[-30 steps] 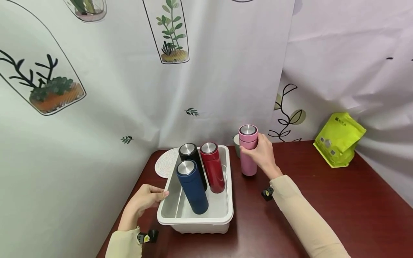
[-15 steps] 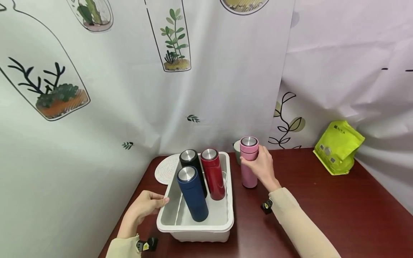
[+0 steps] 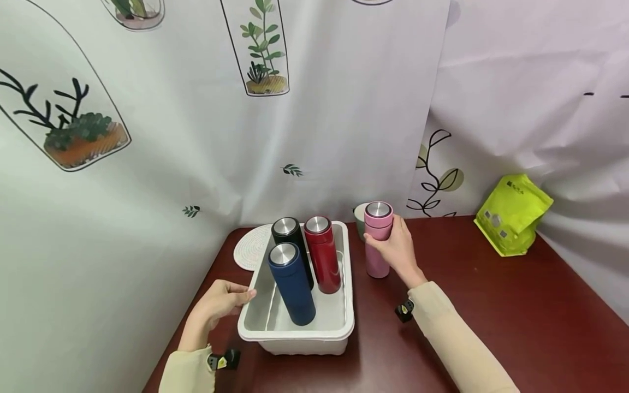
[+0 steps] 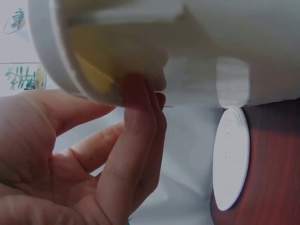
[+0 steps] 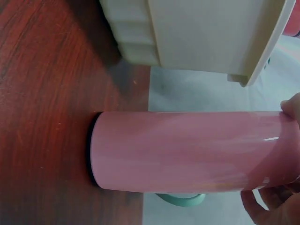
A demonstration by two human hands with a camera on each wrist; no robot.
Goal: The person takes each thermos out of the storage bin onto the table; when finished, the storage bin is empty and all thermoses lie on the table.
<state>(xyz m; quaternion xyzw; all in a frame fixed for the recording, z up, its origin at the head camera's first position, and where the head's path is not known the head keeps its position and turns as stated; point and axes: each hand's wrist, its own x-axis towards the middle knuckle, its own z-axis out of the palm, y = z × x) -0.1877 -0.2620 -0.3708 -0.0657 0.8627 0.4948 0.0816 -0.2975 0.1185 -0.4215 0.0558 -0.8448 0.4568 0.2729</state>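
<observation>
The right hand [image 3: 400,252] has its fingers clamped around the pink bottle [image 3: 377,262], which is upright, right of the bin [image 3: 302,347] and apart from it. The left hand [image 3: 218,302] pinches the bin's left rim. Good handling would hold the pink bottle vertical and the bin steady.

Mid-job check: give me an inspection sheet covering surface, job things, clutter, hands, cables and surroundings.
Surface: dark red table, glossy.
Job's things: blue flask, black flask and red flask inside the tub; pink flask upright outside, to its right.
Clutter: mat, partly hidden by the tub; cup, partly behind the pink flask; yellow-green bag, right rear.
Hands: left hand holds the tub's rim; right hand grips the pink flask's upper part.
Cables: nothing seen.
Surroundings: creased, plant-print backdrop.
</observation>
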